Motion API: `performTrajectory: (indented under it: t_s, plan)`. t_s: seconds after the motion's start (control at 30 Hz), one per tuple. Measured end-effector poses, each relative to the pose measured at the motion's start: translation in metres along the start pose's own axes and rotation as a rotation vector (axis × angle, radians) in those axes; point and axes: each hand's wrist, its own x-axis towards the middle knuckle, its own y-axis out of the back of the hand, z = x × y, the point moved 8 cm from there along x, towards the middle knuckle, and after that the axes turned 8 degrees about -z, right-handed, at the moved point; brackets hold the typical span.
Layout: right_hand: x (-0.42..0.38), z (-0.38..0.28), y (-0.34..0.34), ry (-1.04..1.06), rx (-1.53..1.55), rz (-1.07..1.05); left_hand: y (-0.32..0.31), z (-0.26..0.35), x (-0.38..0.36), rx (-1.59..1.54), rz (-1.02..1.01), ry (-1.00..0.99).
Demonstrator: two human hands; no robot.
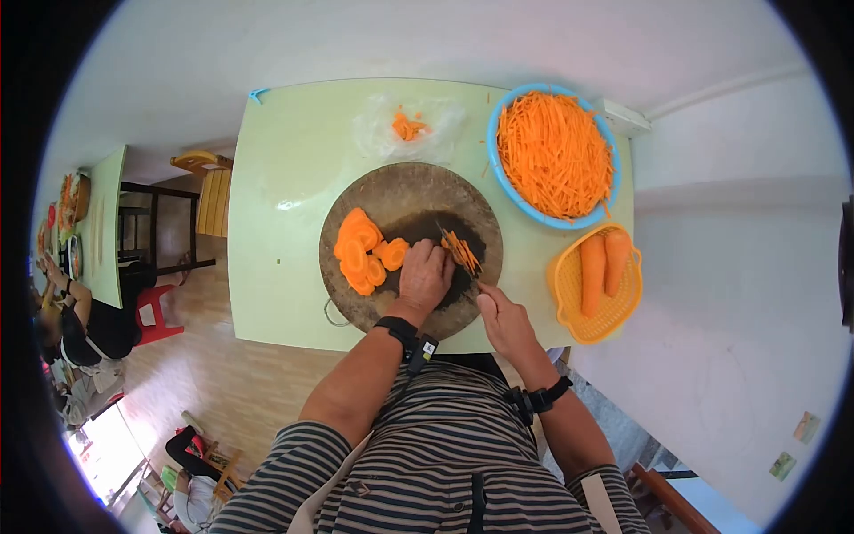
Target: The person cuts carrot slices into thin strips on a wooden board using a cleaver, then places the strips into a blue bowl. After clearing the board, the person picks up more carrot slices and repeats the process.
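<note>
Pale green table [276,240] | right hand [505,325] grips knife [476,279] | left hand [426,274] curled over round board [391,185], can't tell what's under it | carrot slices [356,251] on board, thin carrot strips [462,253] by knife

Right fingers [491,303] around a knife [480,283], carrot strips [461,253] along it, round chopping board [378,194] beneath

I see that slices [358,233] are orange, the board [414,184] brown, the basin [492,156] blue, the basket [625,304] yellow, the counter [285,236] pale green, the shirt [418,427] striped.
</note>
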Motion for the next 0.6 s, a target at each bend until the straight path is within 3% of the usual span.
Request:
performTrajectory:
  t_s: [0.47, 0.6]
  plan:
    - [0.008, -0.008, -0.003, 0.003, -0.099, -0.012, 0.000, 0.001, 0.000, 0.032, -0.031, -0.011]
    - [0.013, -0.001, -0.002, -0.015, 0.078, -0.012, -0.001, 0.000, 0.001, 0.038, -0.012, -0.010]
